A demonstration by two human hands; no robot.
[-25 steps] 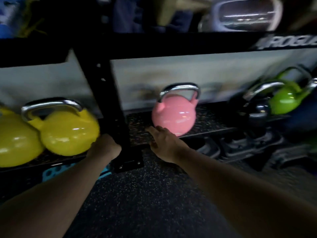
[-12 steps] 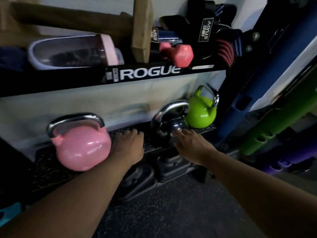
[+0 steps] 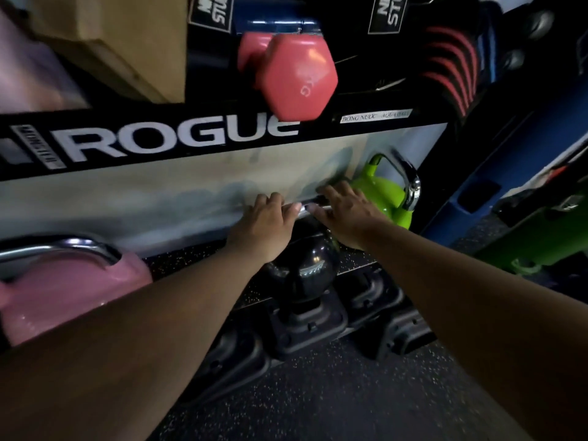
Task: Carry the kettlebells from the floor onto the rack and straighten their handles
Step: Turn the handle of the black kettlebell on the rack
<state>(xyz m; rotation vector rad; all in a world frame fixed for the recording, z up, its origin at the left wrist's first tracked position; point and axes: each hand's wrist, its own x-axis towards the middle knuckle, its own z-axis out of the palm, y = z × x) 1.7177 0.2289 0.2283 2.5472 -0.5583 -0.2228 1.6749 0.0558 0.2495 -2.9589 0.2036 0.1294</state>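
Observation:
A black kettlebell (image 3: 302, 265) stands on the speckled lower shelf of the rack (image 3: 359, 261). Both hands lie on its chrome handle. My left hand (image 3: 264, 224) covers the handle's left part, its fingers curled over the bar. My right hand (image 3: 346, 211) covers the right part. Only a short strip of chrome shows between them. A green kettlebell (image 3: 381, 192) sits just right of it, its chrome handle turned at an angle. A pink kettlebell (image 3: 63, 294) stands at the left on the same shelf, partly behind my left forearm.
The rack's black upper beam (image 3: 159, 141) reads ROGUE. Above it lie a pink hex dumbbell (image 3: 296, 74), a cardboard box (image 3: 105, 36) and dark bags. Black equipment (image 3: 305, 319) sits under the shelf. Blue and green rolled mats (image 3: 525, 202) stand at the right. Speckled black floor (image 3: 318, 402) lies below.
The view has swung right along the rack and closer in. Both hands have risen from the shelf edge and the black kettlebell's body onto its chrome handle.

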